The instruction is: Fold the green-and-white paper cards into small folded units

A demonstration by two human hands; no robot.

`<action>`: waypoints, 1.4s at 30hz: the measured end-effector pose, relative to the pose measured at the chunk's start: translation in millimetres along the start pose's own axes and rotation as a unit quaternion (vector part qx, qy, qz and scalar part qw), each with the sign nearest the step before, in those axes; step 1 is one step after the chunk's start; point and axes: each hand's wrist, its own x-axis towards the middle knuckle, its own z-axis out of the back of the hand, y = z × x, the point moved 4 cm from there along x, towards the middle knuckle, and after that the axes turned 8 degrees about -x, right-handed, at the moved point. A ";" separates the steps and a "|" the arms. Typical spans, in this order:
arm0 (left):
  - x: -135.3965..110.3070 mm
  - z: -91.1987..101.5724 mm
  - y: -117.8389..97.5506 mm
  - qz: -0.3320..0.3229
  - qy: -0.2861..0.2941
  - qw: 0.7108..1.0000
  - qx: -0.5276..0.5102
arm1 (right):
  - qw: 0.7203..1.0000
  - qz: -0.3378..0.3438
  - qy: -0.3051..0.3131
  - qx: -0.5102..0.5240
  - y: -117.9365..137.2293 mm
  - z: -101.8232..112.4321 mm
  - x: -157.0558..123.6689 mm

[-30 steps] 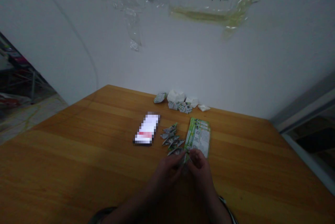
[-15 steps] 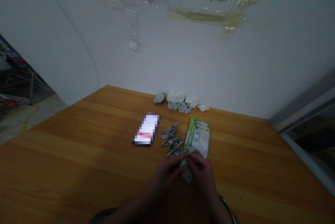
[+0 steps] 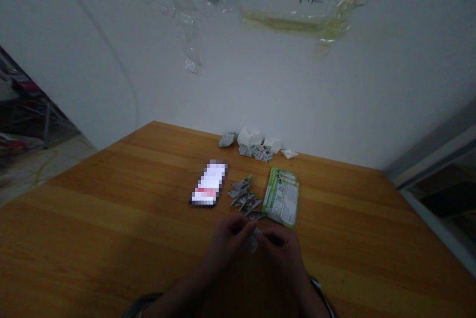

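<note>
Two-handed pinch on small folded printed paper piece (image 3: 251,243). Left hand (image 3: 227,238) and right hand (image 3: 281,250) both grasping it, fingertips close together, firm and steady.

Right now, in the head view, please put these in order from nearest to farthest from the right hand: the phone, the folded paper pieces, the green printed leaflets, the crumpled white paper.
From the right hand:
1. Green printed leaflets: straight ahead.
2. Folded paper pieces: ahead, leftward.
3. Phone: farther left.
4. Crumpled white paper: far table edge.
</note>
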 end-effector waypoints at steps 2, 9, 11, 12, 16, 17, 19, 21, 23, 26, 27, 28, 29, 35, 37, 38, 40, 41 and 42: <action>-0.7 0.6 -3.2 -0.018 0.002 1.000 0.014 | 0.999 -0.033 -0.008 0.015 -2.4 1.2 -1.8; 5.2 -1.1 -0.4 -0.025 0.115 0.993 0.004 | 0.994 -0.055 -0.052 0.081 -7.4 20.5 -0.9; 6.2 -0.3 0.5 -0.024 0.131 0.991 0.021 | 0.993 -0.056 -0.033 0.098 -9.5 22.8 1.7; 6.4 0.0 1.1 -0.019 0.137 0.990 0.024 | 0.992 -0.057 -0.018 0.108 -10.6 23.1 3.1; 6.5 2.2 1.3 -0.036 0.158 0.986 0.037 | 0.984 -0.069 0.050 0.156 -13.8 23.0 8.0; 6.5 3.0 0.9 -0.051 0.162 0.985 0.045 | 0.981 -0.076 0.065 0.166 -14.2 23.1 8.3; 6.4 4.5 0.8 -0.077 0.169 0.981 0.060 | 0.974 -0.083 0.098 0.188 -13.9 23.0 7.7; 5.8 5.2 1.2 -0.094 0.177 0.978 0.064 | 0.967 -0.084 0.125 0.207 -13.2 22.3 6.2; 4.9 4.9 1.3 -0.103 0.184 0.976 0.061 | 0.965 -0.079 0.129 0.212 -13.5 22.2 5.0; 3.2 4.0 0.5 -0.096 0.181 0.978 0.050 | 0.977 -0.068 0.095 0.178 -15.5 24.5 5.0; 2.6 3.5 -0.5 -0.091 0.180 0.979 0.044 | 0.982 -0.060 0.083 0.157 -15.8 25.7 5.2; 1.9 2.9 -1.8 -0.085 0.182 0.979 0.037 | 0.987 -0.050 0.075 0.136 -15.8 27.1 5.3; 1.2 2.1 -3.5 -0.078 0.188 0.979 0.029 | 0.990 -0.039 0.071 0.115 -15.3 28.4 5.2; -1.7 -2.6 -13.3 -0.069 0.236 0.969 0.015 | 0.996 0.012 0.056 0.068 -9.7 35.8 2.9; -0.6 -2.5 -10.2 -0.047 0.224 0.973 -0.017 | 0.997 0.005 0.038 0.063 -9.7 35.7 2.5; 0.1 -2.4 -6.9 -0.027 0.211 0.976 -0.038 | 0.998 -0.002 0.024 0.061 -10.2 35.0 2.4; 1.4 -2.1 0.5 0.014 0.169 0.983 -0.076 | 0.998 -0.016 -0.008 0.059 -11.9 32.1 2.2; 1.7 -2.4 3.7 0.029 0.145 0.985 -0.087 | 0.998 -0.022 -0.025 0.059 -12.9 30.1 1.9; 1.7 -2.8 5.9 0.038 0.122 0.987 -0.094 | 0.997 -0.027 -0.041 0.058 -14.0 27.8 1.5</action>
